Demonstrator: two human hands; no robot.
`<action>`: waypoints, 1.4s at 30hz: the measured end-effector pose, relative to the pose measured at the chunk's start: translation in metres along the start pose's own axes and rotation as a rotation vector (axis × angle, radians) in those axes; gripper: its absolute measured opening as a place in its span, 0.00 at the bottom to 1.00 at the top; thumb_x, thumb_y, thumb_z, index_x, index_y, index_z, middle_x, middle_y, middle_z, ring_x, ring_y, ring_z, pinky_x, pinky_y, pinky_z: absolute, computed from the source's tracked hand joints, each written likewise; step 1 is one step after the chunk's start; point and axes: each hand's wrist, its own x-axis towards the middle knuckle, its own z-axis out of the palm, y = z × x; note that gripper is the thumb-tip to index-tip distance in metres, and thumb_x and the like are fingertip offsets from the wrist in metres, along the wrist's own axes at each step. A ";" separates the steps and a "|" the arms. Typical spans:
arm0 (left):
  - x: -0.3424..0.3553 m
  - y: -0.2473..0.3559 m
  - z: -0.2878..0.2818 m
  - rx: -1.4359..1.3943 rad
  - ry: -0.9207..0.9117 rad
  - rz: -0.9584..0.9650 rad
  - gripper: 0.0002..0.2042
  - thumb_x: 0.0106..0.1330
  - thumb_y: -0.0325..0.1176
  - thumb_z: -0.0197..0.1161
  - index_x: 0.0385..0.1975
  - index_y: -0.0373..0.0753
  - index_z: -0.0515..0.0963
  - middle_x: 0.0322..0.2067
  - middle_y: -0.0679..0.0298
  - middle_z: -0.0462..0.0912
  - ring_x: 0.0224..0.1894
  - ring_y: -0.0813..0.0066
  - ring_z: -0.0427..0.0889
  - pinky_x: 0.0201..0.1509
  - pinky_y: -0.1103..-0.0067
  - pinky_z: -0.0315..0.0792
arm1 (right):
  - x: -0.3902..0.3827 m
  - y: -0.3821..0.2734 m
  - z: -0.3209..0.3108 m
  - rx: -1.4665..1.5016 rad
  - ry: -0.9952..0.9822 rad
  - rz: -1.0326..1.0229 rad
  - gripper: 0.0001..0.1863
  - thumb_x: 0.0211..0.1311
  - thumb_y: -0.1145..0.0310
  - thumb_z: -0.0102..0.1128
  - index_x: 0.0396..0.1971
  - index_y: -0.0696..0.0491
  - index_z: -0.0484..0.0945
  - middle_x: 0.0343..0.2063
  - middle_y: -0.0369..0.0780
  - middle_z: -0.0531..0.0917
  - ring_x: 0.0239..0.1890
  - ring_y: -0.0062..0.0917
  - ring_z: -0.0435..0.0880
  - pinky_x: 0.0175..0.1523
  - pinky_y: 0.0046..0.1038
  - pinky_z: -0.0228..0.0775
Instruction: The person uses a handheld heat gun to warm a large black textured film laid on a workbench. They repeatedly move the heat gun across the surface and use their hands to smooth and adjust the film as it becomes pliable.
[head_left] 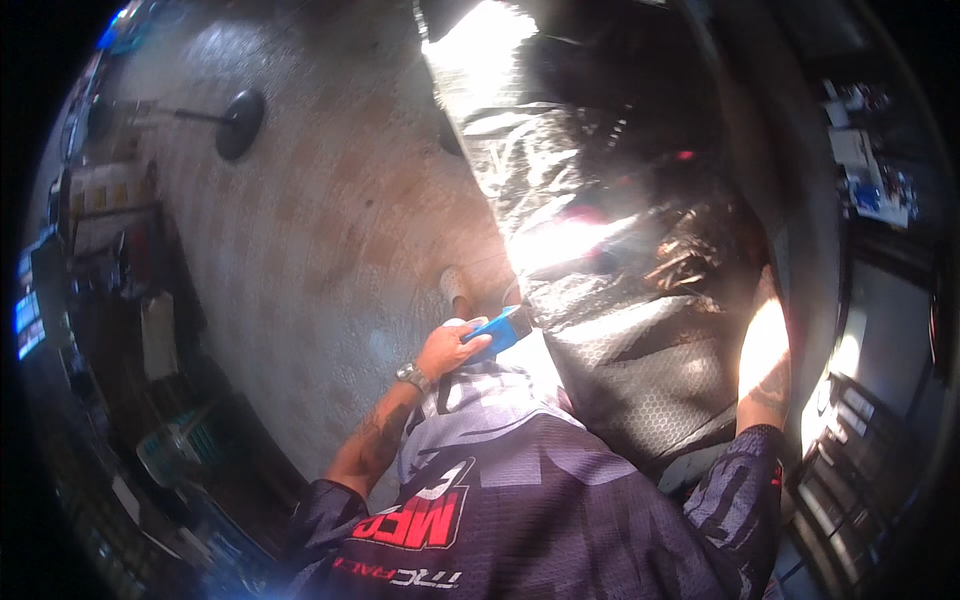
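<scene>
My left hand (447, 349) is closed round a blue, flat-sided object (490, 337) in front of my waist, its thumb lying along the near side. The object's exact kind is unclear. Just right of it lies a large, shiny black sheet (640, 370) with a honeycomb texture, creased and glaring in the sunlight. My right forearm (766, 365) reaches forward along the sheet's right side. Deep shadow swallows the right hand beyond the bright wrist, so its fingers and anything in them cannot be made out.
A round dark base with a pole (240, 125) stands on the patterned floor (320, 220) at the far left. Cluttered shelves and boxes (105, 190) line the left side. Small items (870, 190) and a dark rack (850, 420) are on the right. A light shoe (452, 284) shows below.
</scene>
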 end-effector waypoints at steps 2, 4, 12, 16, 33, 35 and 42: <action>-0.012 -0.019 0.005 -0.169 -0.077 -0.147 0.28 0.63 0.55 0.65 0.57 0.42 0.79 0.33 0.53 0.87 0.36 0.63 0.86 0.45 0.71 0.76 | -0.005 0.000 -0.001 -0.002 -0.014 0.007 0.16 0.71 0.62 0.54 0.50 0.57 0.79 0.43 0.45 0.83 0.45 0.30 0.81 0.53 0.31 0.72; -0.009 -0.033 0.010 -0.208 -0.099 -0.106 0.29 0.62 0.57 0.64 0.56 0.41 0.80 0.34 0.52 0.87 0.36 0.65 0.85 0.44 0.71 0.75 | -0.007 0.000 -0.002 -0.008 -0.018 0.008 0.16 0.71 0.62 0.54 0.50 0.57 0.78 0.43 0.45 0.83 0.45 0.31 0.81 0.53 0.31 0.72; 0.010 -0.003 0.028 -0.121 -0.022 -0.150 0.33 0.61 0.66 0.57 0.42 0.38 0.86 0.24 0.50 0.85 0.29 0.56 0.86 0.37 0.66 0.76 | -0.008 0.009 -0.006 -0.024 -0.024 0.010 0.16 0.72 0.63 0.53 0.51 0.57 0.78 0.44 0.46 0.83 0.46 0.33 0.81 0.55 0.32 0.72; 0.027 0.020 0.029 -0.039 0.129 -0.210 0.32 0.61 0.65 0.59 0.27 0.34 0.86 0.20 0.48 0.82 0.25 0.52 0.85 0.32 0.63 0.74 | -0.011 0.007 -0.008 -0.013 -0.010 0.015 0.16 0.72 0.63 0.52 0.51 0.57 0.78 0.44 0.46 0.83 0.47 0.34 0.81 0.56 0.33 0.72; -0.090 0.091 -0.075 0.156 0.367 0.654 0.19 0.49 0.43 0.76 0.18 0.36 0.74 0.20 0.57 0.77 0.25 0.58 0.78 0.36 0.66 0.72 | -0.237 -0.220 -0.066 0.795 0.027 -0.519 0.21 0.59 0.74 0.66 0.52 0.61 0.75 0.47 0.42 0.82 0.48 0.27 0.81 0.56 0.26 0.73; -0.081 0.107 -0.077 0.205 0.252 0.736 0.21 0.46 0.42 0.77 0.15 0.38 0.68 0.18 0.59 0.71 0.25 0.57 0.76 0.41 0.67 0.73 | -0.295 -0.250 -0.050 0.910 -0.401 -0.548 0.24 0.60 0.74 0.68 0.56 0.61 0.75 0.51 0.41 0.81 0.50 0.25 0.80 0.56 0.25 0.74; -0.064 0.129 -0.062 0.169 0.104 0.892 0.16 0.45 0.34 0.76 0.19 0.36 0.72 0.21 0.58 0.74 0.29 0.56 0.79 0.43 0.67 0.74 | -0.362 -0.236 -0.033 1.312 -0.590 0.178 0.14 0.66 0.76 0.61 0.51 0.61 0.79 0.43 0.41 0.85 0.44 0.21 0.82 0.50 0.23 0.76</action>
